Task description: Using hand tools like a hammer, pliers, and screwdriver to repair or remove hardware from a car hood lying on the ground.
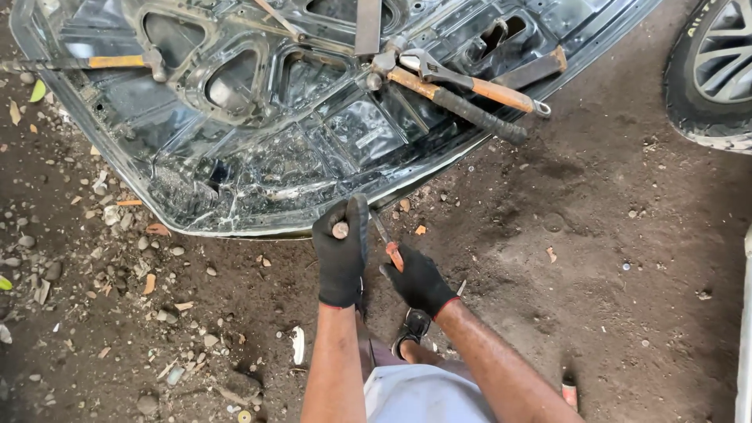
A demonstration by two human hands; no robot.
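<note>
A: We see our left hand (341, 254) in a black glove, fingers curled tight round a handle whose round butt end faces up at us; the tool's head is hidden past the knuckles, so we cannot say for sure what it is, perhaps a hammer.

B: Agreed; and our right hand (419, 280), gloved the same, sits just beside the left one, pinching a slim chisel-like tool (386, 241) with an orange grip; its metal shaft slants up and away from the fingers to the rim of the car bonnet (258, 149).

A: That bonnet lies underside up on the dirt floor (611, 258), right ahead of both hands; its crumpled near edge meets the left hand's knuckles, though we cannot tell whether they touch.

B: Farther ahead of the right hand, resting on the panel, we make out a hammer (450, 102) with a black-wrapped handle; an adjustable wrench (470, 82) with an orange handle lies across it.

A: Well off beyond the left hand, at the panel's far side, another orange-handled tool (117, 61) lies flat; its head is too dim to name.

B: Out past the right hand, near the corner, a car tyre (709, 74) stands on the ground; below our wrists we see a sandalled foot (413, 325); stones and dry leaves lie scattered out beyond the left hand.
</note>
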